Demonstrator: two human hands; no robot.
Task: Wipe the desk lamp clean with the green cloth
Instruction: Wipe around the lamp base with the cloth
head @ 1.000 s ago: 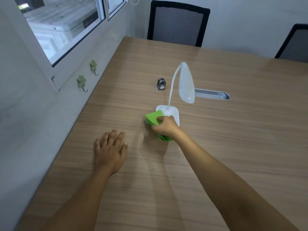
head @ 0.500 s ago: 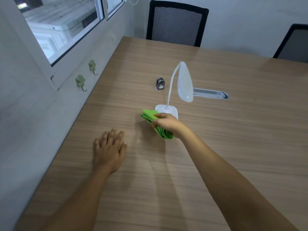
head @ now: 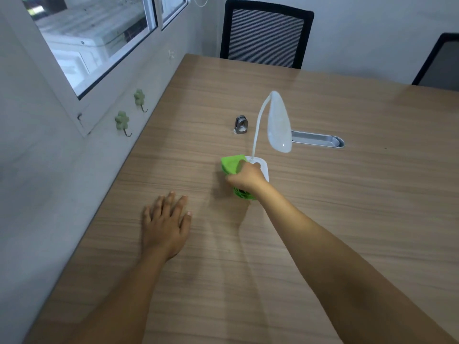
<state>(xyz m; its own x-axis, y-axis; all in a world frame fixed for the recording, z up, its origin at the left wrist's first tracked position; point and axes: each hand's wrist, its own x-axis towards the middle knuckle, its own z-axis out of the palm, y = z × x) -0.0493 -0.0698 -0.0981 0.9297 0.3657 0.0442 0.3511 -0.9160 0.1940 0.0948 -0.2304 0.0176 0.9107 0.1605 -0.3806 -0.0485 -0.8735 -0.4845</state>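
A white desk lamp stands mid-table, its thin neck curving up from a flat white base to a drooping oval head. My right hand is closed on a bunched green cloth and presses it on the left part of the lamp base. Part of the cloth sticks out below my wrist. The hand and cloth hide most of the base. My left hand lies flat on the wooden table, fingers spread, nothing in it, to the lower left of the lamp.
A small metal clip-like object sits just behind the lamp on the left. A silver cable slot is set into the table at the right. Two black chairs stand at the far edge. The wall with green hooks borders the left.
My right hand with the cloth slid off the base toward the left and has come back onto it, the cloth bunching differently. The left hand has stayed flat.
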